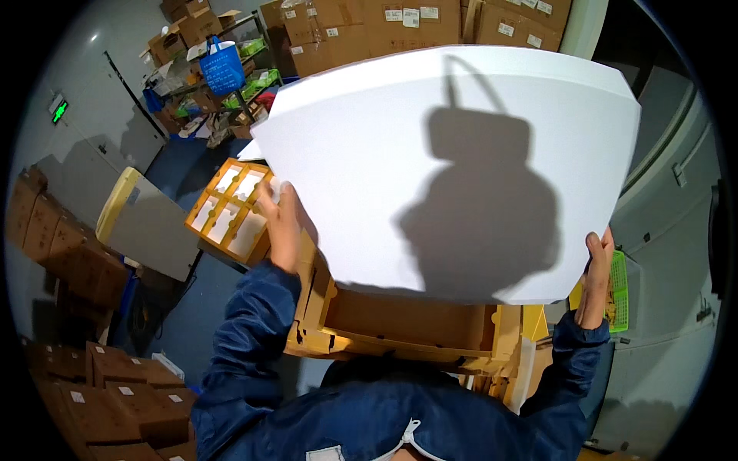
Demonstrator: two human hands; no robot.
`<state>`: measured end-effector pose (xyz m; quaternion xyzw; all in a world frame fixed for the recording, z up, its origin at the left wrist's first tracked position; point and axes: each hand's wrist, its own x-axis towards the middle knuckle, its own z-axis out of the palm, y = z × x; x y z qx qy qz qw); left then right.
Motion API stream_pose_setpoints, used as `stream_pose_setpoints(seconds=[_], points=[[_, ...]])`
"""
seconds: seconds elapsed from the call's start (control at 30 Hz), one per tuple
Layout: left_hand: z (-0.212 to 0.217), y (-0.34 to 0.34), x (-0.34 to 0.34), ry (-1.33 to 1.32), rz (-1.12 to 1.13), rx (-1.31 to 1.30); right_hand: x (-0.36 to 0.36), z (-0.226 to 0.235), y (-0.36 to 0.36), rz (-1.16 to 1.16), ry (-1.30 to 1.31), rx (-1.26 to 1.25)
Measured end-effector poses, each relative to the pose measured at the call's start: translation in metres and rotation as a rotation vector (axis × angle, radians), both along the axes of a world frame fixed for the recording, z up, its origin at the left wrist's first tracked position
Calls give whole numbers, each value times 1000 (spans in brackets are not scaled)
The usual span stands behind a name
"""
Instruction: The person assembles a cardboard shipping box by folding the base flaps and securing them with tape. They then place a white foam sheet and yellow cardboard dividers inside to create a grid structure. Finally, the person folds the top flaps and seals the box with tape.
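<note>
White sheet [354,184]: located between the two grips, tilted and raised over the far part of the brown box [400,346], which lies below them toward the body. The left grip [280,223] appears to pinch the left edge; the right grip [596,275] clasps the lower right edge, thumb on the near face. Match the height of both grips to limit twisting. Apply light pressure to avoid creases. Allow clearance from the compartment box [216,243], just left of the left grip.
</note>
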<state>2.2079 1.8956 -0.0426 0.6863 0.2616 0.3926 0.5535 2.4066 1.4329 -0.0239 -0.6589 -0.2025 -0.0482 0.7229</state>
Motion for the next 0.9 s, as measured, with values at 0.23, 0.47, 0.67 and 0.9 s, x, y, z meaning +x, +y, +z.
stream_pose_setpoints(seconds=[0.23, 0.47, 0.67, 0.9], points=[[-30, -35, 10, -422, -251, -288, -2, -49, -24, 15, 90, 238], [-44, -7, 20, -148, -200, 375, 35, -100, -47, -184, -46, -315], [-9, -16, 23, 437, -510, 436, -3, -89, -2, -273, -48, -290], [-2, -26, 41, 92, -408, 217, -6, -105, 14, -201, 141, -15]])
